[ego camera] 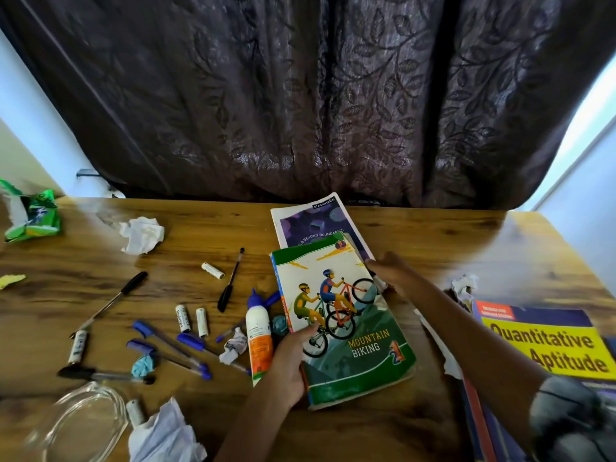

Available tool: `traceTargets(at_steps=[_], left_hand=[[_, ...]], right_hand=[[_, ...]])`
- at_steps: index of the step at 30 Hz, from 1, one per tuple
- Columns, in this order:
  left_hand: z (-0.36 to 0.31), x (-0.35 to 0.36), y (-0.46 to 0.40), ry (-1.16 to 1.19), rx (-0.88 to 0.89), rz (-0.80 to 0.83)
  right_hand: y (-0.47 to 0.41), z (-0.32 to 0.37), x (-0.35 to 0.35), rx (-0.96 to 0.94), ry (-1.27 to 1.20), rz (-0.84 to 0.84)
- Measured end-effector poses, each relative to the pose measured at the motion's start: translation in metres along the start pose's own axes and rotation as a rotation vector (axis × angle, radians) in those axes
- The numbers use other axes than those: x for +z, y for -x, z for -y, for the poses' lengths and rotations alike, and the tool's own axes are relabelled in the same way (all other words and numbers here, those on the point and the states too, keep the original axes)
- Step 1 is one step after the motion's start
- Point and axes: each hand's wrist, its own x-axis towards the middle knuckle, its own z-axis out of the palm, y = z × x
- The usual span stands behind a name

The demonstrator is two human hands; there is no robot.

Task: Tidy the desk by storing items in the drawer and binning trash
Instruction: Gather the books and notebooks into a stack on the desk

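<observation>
A green "Mountain Biking" notebook lies tilted on the wooden desk. My left hand grips its lower left edge, thumb on the cover. My right hand holds its upper right edge. Under it, further back, lies a purple and white notebook. Left of the notebooks are a white glue bottle, several pens and small white batteries. Crumpled paper and a green wrapper sit at the back left.
A yellow and purple "Quantitative Aptitude" book lies at the right with torn paper beside it. A clear plastic tube coil and white tissue are at the front left. A dark patterned curtain hangs behind the desk.
</observation>
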Motion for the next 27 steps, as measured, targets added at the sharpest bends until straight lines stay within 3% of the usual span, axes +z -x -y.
traceTargets(at_steps=[5,11,15,18,21,24,27], left_hand=[[0.002,-0.002,-0.003,-0.006,0.021,0.034],[0.005,-0.005,-0.002,-0.028,0.083,0.063],[0.007,-0.001,-0.003,-0.012,0.078,0.051],[0.010,0.001,-0.006,-0.015,0.098,0.028],[0.010,0.001,-0.009,0.014,0.099,0.027],[0.012,0.000,-0.007,0.077,0.134,0.073],[0.013,-0.001,-0.006,0.067,0.168,0.137]], right_hand=[[0.012,-0.001,0.006,-0.169,-0.025,-0.138],[0.046,-0.004,-0.015,-0.437,-0.007,-0.489],[0.073,0.000,-0.062,-0.639,0.068,-0.823],[0.096,-0.001,-0.090,-0.732,-0.037,-0.938],[0.107,-0.009,-0.097,-0.700,-0.138,-0.863],[0.104,-0.040,-0.066,-0.519,-0.325,-0.580],[0.107,-0.086,-0.012,-0.355,-0.173,-0.317]])
